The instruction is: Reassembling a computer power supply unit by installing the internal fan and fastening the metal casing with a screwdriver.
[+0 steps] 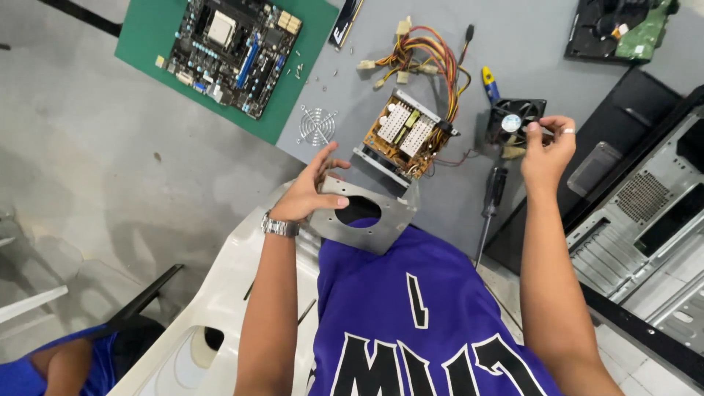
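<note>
Power-supply circuit board [405,137], bared of its case, lies on the grey tabletop [513,44] with its bundle of coloured wires [433,59] trailing away from the person. Left hand [312,189] rests half-open on the grey metal case panel [359,213], thumb on its edge and fingers spread toward the board, gripping nothing firmly. Right hand [546,150] is pinched closed around the rim of a small black cooling fan [513,121], which thin leads appear to tie to the board. Judged risk: lifting the fan further could strain or tear those leads, or drag the board across the surface; the loosely held panel, overhanging the table edge, could slip into the lap. Nearby stand a screwdriver [493,194], a round wire fan grille [317,126], a motherboard [233,48] on a green mat [147,29], scattered screws [299,71], and an open computer case [645,213] at right. The wire bundle and screwdriver crowd the space around the fan.
</note>
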